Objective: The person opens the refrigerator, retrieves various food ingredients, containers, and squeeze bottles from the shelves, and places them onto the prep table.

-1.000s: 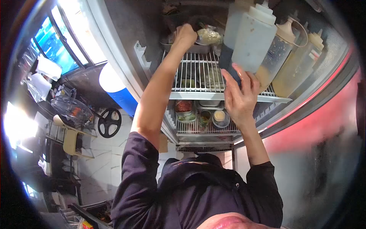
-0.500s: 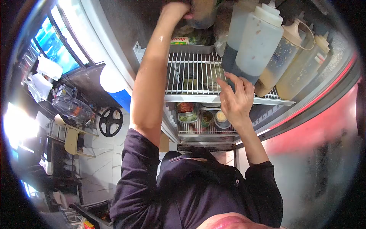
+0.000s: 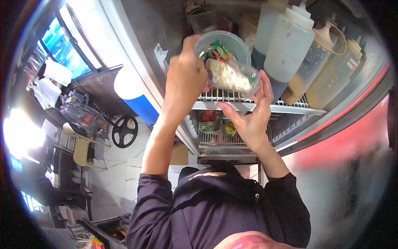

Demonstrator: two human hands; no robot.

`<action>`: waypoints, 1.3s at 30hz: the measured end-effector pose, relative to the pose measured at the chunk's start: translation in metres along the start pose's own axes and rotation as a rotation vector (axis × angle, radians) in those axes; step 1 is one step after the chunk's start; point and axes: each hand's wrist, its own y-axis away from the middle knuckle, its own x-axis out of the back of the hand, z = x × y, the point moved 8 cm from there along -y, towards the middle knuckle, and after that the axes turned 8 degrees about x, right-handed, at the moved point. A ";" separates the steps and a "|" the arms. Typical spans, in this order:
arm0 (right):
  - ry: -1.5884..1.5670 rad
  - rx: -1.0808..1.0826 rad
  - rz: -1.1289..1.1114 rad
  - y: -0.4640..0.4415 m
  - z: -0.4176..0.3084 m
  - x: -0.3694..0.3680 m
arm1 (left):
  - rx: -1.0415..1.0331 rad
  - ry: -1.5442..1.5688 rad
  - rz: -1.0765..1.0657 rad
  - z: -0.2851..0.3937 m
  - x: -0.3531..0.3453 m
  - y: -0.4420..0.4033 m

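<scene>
A clear round tub (image 3: 238, 47) is tipped toward me above the upper wire shelf, with green and red packets (image 3: 222, 52) inside. My left hand (image 3: 186, 76) is closed around its left side. A clear-wrapped pack of pale crumbly food (image 3: 230, 76) lies across the tub's lower front. My right hand (image 3: 251, 120) has its curved fingers at the right end of this pack, and its thumb is spread below. Part of the grip on the pack is hidden.
Several large squeeze bottles (image 3: 288, 50) stand close on the right of the upper shelf (image 3: 296, 108). Small food containers (image 3: 209, 122) sit on the shelf below. The fridge's left frame (image 3: 141, 54) borders my left arm. Further left are a blue-white drum (image 3: 134, 93) and a chair (image 3: 81, 151).
My left hand has come down and nearer with the tub. The wrapped pale pack now shows in front of it. My right hand has moved from beside the bottles to the pack's end.
</scene>
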 end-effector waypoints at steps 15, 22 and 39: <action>0.192 0.045 -0.116 0.011 -0.002 -0.007 | 0.236 0.335 -0.130 -0.026 -0.007 0.034; 0.058 -0.108 -0.088 0.010 -0.002 -0.003 | 0.180 0.538 -0.125 -0.039 -0.008 0.032; -0.112 0.003 -0.009 0.003 -0.015 -0.008 | 0.376 0.883 -0.285 -0.046 -0.007 0.039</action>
